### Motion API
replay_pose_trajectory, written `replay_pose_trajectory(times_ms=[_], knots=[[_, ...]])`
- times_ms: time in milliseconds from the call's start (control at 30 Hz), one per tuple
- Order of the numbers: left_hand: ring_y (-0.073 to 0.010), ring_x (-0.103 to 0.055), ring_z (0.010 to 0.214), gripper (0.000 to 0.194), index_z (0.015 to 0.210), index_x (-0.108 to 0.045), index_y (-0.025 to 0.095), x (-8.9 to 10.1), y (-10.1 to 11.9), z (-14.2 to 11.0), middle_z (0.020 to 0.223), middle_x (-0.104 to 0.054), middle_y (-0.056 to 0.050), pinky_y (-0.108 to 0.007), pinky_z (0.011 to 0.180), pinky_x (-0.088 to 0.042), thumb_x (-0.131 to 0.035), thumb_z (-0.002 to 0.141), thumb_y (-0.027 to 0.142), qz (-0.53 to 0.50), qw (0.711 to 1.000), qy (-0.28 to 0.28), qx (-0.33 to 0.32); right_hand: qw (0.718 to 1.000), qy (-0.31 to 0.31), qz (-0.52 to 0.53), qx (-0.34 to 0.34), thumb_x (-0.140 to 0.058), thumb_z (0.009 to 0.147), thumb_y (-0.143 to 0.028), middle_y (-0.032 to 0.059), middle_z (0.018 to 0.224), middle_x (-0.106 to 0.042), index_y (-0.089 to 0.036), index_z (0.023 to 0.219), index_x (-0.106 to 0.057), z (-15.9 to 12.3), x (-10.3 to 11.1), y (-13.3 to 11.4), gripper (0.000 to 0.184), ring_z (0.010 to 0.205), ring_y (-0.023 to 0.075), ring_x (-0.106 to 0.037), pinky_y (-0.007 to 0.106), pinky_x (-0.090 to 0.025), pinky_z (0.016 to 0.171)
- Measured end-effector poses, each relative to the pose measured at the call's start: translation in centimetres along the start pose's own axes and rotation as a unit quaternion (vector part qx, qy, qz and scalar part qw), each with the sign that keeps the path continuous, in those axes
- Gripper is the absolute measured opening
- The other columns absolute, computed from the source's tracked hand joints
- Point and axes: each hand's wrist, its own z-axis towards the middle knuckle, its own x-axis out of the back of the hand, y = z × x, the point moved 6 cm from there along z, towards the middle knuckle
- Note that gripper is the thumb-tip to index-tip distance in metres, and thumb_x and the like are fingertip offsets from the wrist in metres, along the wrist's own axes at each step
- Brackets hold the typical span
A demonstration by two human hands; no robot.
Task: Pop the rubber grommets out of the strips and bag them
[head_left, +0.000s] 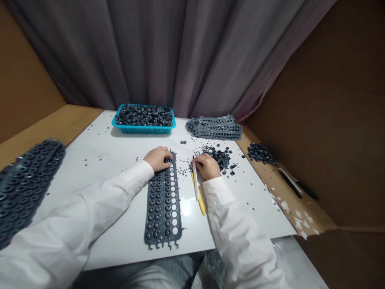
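Head view: left hand (158, 158) is pressing curled fingers onto a grey rubber strip (162, 208); right hand (206, 166) is gripping a white spatula (195, 180) beside loose grey rings (218, 156).

flat grey rubber ring strip (163, 208), some holes empty

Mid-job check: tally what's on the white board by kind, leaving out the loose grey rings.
Teal plastic basket: 1
Single dark grey moulded strip: 1
Heap of strips at back right: 1
Heap of strips at left edge: 1
White stick: 1
Yellow stick: 1
Total: 6
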Motion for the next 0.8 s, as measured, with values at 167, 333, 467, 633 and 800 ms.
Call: replay_pose_trajectory(times_ms=[167,333,467,633,800], knots=[[-0.0229,-0.052,0.092,0.019,0.088,-0.067,0.017,-0.6,-0.1,-0.6,0.089,-0.058,-0.006,-0.035,0.085,-0.045,-0.059,0.074,0.027,-0.023,0.999,0.046,-0.010,0.999,-0.020,-0.013,-0.034,-0.047,0.077,0.000,0.0065,0.100,-0.070,-0.019,0.102,-0.067,-0.4,0.9,0.0,0.037,0.098,0.0218,-0.055,0.031,-0.044,0.084],[-0.0225,-0.050,0.094,0.019,0.091,-0.065,0.016,-0.9,-0.2,-1.3,0.093,-0.057,-0.007,-0.036,0.089,-0.044,-0.057,0.077,0.026,-0.046,0.994,0.094,-0.021,0.985,-0.106,-0.025,-0.134,-0.061,0.076,-0.024,0.0061,0.078,-0.066,-0.015,0.086,-0.061,-3.4,3.0,-2.2,0.013,0.072,0.0185,-0.057,0.027,-0.044,0.064],[-0.0226,-0.050,0.093,0.018,0.090,-0.065,0.016,-1.0,-0.3,-1.4,0.093,-0.057,-0.007,-0.037,0.088,-0.044,-0.057,0.077,0.026,-0.057,0.992,0.108,-0.031,0.958,-0.195,-0.089,-0.188,-0.065,0.073,-0.029,0.0070,0.079,-0.065,-0.016,0.076,-0.059,-5.9,2.6,-4.7,0.014,0.067,0.0180,-0.058,0.026,-0.038,0.056],[-0.0225,-0.051,0.092,0.017,0.090,-0.065,0.016,-1.2,-0.5,-1.3,0.092,-0.058,-0.007,-0.038,0.088,-0.045,-0.057,0.077,0.025,-0.061,0.991,0.116,-0.037,0.932,-0.211,-0.184,-0.232,-0.041,0.086,-0.012,0.0138,0.090,-0.067,-0.011,0.090,-0.060,-5.9,0.8,-6.1,0.020,0.078,0.0223,-0.064,0.028,-0.039,0.061],[-0.0229,-0.050,0.093,0.019,0.092,-0.066,0.016,-1.3,-0.5,-1.4,0.093,-0.058,-0.007,-0.038,0.088,-0.044,-0.057,0.077,0.025,-0.061,0.991,0.115,-0.035,0.936,-0.220,-0.176,-0.211,-0.041,0.081,-0.006,0.0134,0.081,-0.066,-0.010,0.113,-0.055,-5.1,0.4,-6.1,0.034,0.071,0.0234,-0.064,0.028,-0.039,0.056]])
